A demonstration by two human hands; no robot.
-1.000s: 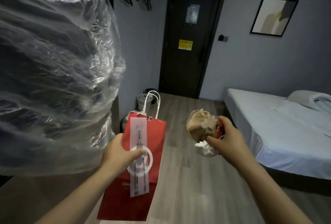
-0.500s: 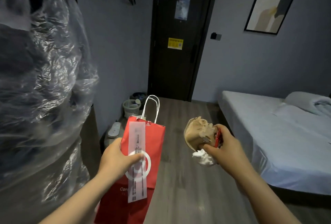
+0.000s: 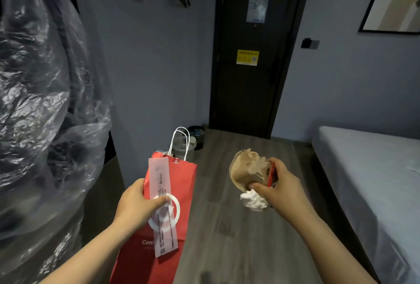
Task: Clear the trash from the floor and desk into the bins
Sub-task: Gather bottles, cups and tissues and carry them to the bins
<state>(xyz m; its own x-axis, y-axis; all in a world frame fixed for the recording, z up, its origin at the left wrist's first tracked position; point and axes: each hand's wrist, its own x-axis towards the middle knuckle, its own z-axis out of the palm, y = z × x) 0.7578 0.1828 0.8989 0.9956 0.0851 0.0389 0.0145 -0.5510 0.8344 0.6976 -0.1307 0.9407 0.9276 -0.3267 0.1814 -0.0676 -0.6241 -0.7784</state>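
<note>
A person's left hand (image 3: 136, 206) grips a red paper bag (image 3: 183, 179), thumb pinning a long white receipt (image 3: 160, 183) to its front. The right hand (image 3: 283, 190) clutches crumpled brown paper (image 3: 246, 170) and a white tissue (image 3: 253, 200) above the wooden floor (image 3: 227, 249). A dark bin (image 3: 197, 137) stands at the floor's far edge, beside the door (image 3: 250, 90).
</note>
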